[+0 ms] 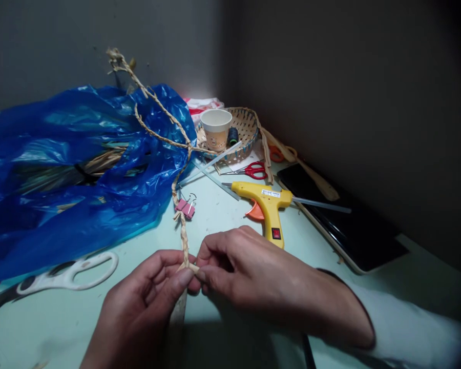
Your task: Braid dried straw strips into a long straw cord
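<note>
A pale braided straw cord [184,238] runs from a hook-like knot at the wall down towards me. My left hand [149,297] pinches the lower end of the braid between thumb and fingers. My right hand [234,266] is closed on a side strand of the same straw, pulled to the right of the braid. Below my left thumb a flat loose strand [179,310] hangs down. Just above my hands, a pink binder clip [185,208] sits on the cord. Some of my left fingers are hidden behind the braid.
A blue plastic bag [80,205] with dried stalks lies left, white-handled scissors [77,273] before it. A yellow glue gun [269,202], red scissors [255,170] and a dark tablet [341,220] lie right. Behind stand a paper cup [215,130] and a woven basket [249,128].
</note>
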Available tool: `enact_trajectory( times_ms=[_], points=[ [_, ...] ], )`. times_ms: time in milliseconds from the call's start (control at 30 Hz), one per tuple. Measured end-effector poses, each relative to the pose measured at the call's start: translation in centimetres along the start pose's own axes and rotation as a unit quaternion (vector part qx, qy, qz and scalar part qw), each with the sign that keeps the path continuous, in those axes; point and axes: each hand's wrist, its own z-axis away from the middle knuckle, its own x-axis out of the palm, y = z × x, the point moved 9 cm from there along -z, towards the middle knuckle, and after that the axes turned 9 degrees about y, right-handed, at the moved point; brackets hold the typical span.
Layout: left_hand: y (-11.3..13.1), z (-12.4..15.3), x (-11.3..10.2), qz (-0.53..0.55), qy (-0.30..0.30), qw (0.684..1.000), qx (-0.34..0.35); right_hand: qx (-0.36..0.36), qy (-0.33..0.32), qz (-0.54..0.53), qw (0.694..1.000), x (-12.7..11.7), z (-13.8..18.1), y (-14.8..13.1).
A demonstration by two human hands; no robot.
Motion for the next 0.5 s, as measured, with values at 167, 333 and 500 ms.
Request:
enact_trajectory(
  times_ms=[167, 333, 500],
  points=[
    [-0.4, -0.1, 0.4, 0.023, -0.062, 0.998, -0.019, -0.002, 0.022, 0.006, 1.0, -0.6, 0.1, -0.5],
    [-0.3, -0.2, 0.7, 0.034, -0.08, 0.996, -0.018, -0.011, 0.009, 0.011, 1.0, -0.5, 0.1, -0.8],
    [-0.2, 0.2, 1.1, 0.061, -0.077, 0.994, -0.039, -0.022, 0.033, 0.031, 0.999, -0.5, 0.3, -0.6]
  ],
)
